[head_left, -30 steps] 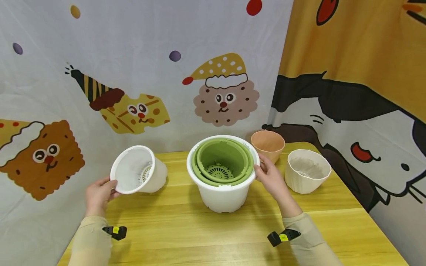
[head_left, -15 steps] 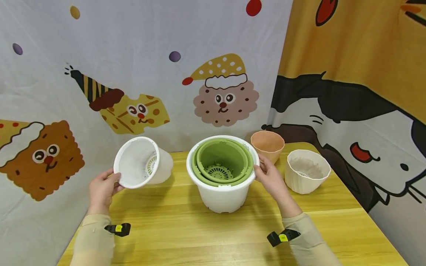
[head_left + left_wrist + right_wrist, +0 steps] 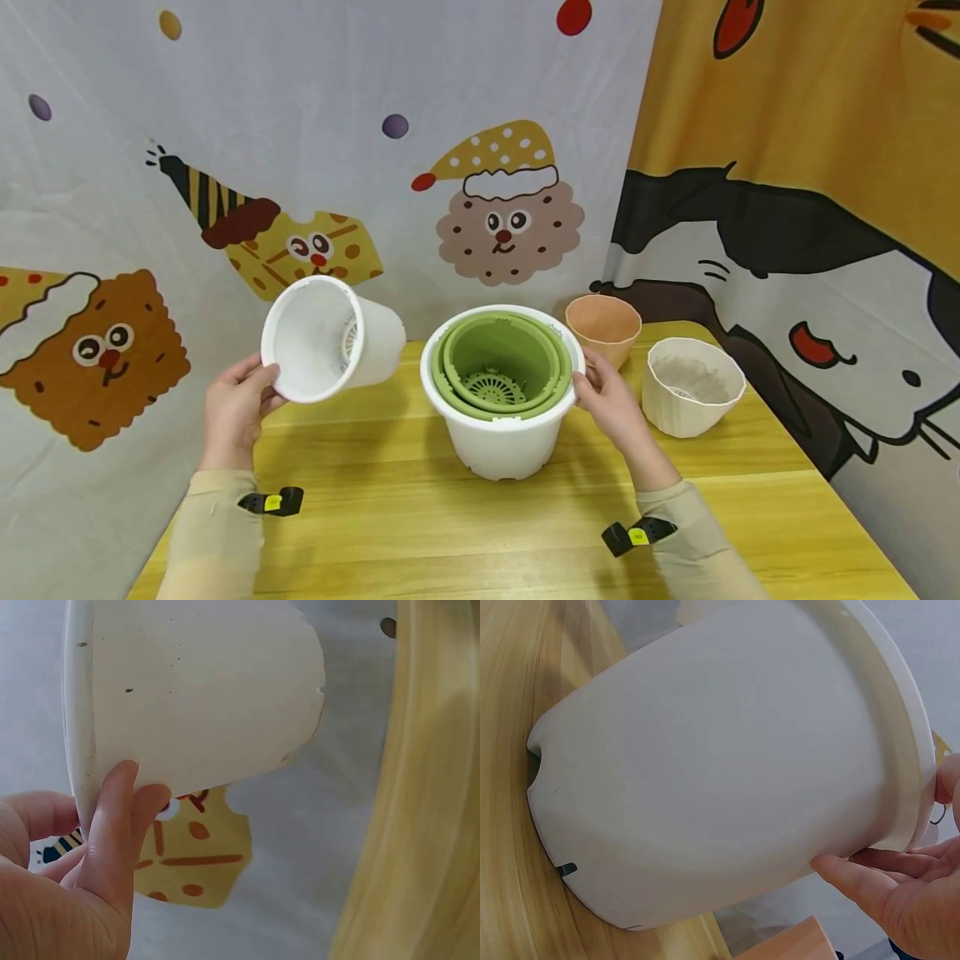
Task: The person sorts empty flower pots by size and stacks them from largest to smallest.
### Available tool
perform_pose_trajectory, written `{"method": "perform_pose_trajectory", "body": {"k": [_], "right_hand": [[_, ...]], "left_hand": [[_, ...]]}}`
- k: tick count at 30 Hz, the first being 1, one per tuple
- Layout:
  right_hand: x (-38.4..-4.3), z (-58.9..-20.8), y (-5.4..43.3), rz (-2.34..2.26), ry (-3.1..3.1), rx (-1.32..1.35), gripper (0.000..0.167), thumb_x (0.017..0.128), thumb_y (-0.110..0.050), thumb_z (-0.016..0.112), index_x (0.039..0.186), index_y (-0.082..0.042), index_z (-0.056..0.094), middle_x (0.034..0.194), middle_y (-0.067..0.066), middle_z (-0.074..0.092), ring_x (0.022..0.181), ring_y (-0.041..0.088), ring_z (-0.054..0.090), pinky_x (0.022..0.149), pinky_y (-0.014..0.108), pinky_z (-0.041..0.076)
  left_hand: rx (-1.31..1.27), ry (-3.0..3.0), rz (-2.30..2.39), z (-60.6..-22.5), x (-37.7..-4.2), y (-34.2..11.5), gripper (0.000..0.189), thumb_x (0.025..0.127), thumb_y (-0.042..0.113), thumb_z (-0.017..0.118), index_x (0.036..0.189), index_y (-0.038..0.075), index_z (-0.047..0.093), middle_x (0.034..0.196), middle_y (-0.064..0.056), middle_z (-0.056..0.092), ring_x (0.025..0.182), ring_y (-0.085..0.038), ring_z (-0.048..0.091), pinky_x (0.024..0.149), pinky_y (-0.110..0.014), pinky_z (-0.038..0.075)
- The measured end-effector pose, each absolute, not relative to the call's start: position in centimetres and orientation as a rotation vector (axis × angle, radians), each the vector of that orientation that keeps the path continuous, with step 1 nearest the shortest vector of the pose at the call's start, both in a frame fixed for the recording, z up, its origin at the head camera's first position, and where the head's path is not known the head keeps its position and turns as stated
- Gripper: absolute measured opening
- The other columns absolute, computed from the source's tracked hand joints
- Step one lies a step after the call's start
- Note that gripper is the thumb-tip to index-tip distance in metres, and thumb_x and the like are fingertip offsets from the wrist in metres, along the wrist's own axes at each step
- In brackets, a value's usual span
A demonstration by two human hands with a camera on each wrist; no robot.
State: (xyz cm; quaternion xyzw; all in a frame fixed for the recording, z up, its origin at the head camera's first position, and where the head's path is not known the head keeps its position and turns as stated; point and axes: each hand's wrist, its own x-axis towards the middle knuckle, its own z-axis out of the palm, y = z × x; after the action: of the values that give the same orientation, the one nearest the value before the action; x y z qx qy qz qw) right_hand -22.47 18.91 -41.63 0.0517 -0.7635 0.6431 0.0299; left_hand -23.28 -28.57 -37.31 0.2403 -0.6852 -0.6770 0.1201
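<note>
My left hand point(image 3: 238, 410) pinches the rim of a small white flowerpot point(image 3: 378, 346), thumb on the inside and fingers along the outer wall. That pot hangs above the table, tipped on its side with its mouth toward me and slotted base to the right. In the left wrist view, its outer wall point(image 3: 217, 697) shows a few dark specks. My right hand point(image 3: 609, 398) grips the right rim of a larger white flowerpot point(image 3: 506, 446), which stands upright on the table. Inside it sit two nested green flowerpots point(image 3: 501, 358), the inner one with a slotted bottom.
Behind my right hand stands a terracotta-coloured pot point(image 3: 606, 325). A cream pot point(image 3: 686, 396) with a wavy rim is to its right. Wooden table point(image 3: 450, 533) lies beneath everything. A printed cloth point(image 3: 315, 125) hangs close behind the table's back edge, with another curtain at right.
My left hand has lifted the small white flowerpot off the table, up and a little to the right. My right hand and the large pot have stayed in place.
</note>
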Motion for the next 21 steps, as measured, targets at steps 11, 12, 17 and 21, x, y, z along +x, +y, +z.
{"method": "perform_pose_trajectory", "body": {"k": [11, 12, 17, 21], "right_hand": [[-22.4, -41.6, 18.9, 1.986, -2.348, 0.17, 0.053, 0.103, -0.01, 0.048, 0.151, 0.004, 0.03, 0.14, 0.031, 0.049, 0.12, 0.037, 0.054, 0.086, 0.024, 0.056], [-22.4, -41.6, 18.9, 1.985, -2.348, 0.169, 0.053, 0.103, -0.01, 0.048, 0.151, 0.004, 0.03, 0.14, 0.031, 0.049, 0.12, 0.037, 0.055, 0.086, 0.024, 0.056], [-22.4, -41.7, 18.9, 1.984, -2.35, 0.169, 0.053, 0.103, -0.01, 0.048, 0.151, 0.005, 0.031, 0.139, 0.031, 0.049, 0.12, 0.037, 0.055, 0.086, 0.024, 0.056], [-22.4, -41.6, 18.9, 1.979, -2.358, 0.165, 0.054, 0.103, -0.011, 0.048, 0.151, 0.004, 0.031, 0.139, 0.03, 0.05, 0.12, 0.037, 0.055, 0.086, 0.024, 0.056]], "left_hand": [[0.599, -1.91, -2.034, -34.3, -23.9, -27.7, 0.047, 0.094, 0.013, 0.069, 0.138, 0.003, 0.058, 0.093, 0.001, 0.065, 0.064, -0.01, 0.068, 0.057, -0.021, 0.058], [0.588, -1.907, -2.035, -34.1, -23.9, -27.6, 0.046, 0.093, 0.013, 0.069, 0.137, 0.003, 0.058, 0.093, 0.001, 0.066, 0.064, -0.01, 0.068, 0.057, -0.021, 0.058], [0.555, -1.906, -2.036, -33.0, -24.3, -27.0, 0.045, 0.093, 0.013, 0.07, 0.136, 0.005, 0.061, 0.095, 0.0, 0.067, 0.064, -0.011, 0.068, 0.056, -0.02, 0.058], [0.517, -1.901, -2.045, -32.3, -24.4, -26.5, 0.044, 0.093, 0.012, 0.07, 0.136, 0.005, 0.061, 0.098, -0.002, 0.067, 0.065, -0.012, 0.069, 0.056, -0.021, 0.058]]}}
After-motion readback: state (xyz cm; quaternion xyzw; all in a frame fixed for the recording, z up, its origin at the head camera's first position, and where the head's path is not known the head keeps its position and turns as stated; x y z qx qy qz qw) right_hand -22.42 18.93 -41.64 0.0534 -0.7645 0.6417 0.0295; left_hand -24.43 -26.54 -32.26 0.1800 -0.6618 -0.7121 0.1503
